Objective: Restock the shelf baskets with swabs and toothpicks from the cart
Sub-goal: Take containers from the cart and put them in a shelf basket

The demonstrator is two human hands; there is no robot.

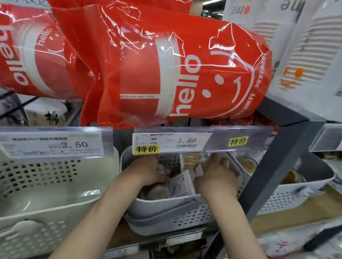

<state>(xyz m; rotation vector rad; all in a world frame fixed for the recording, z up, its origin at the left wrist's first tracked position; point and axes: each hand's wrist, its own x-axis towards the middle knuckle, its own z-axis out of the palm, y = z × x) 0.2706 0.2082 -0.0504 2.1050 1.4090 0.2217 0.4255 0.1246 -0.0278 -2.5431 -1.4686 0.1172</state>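
Single head cam, close in, angled forward-down into grey basket [160, 207]; red packs [150, 66] fill frame above it.

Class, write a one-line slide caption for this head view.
Both hands reach into the grey basket under red packs.

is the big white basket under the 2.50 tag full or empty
Looks empty as far as visible: the white basket shows bare perforated walls and floor. The price tag hides its top back edge, so that part cannot be told.
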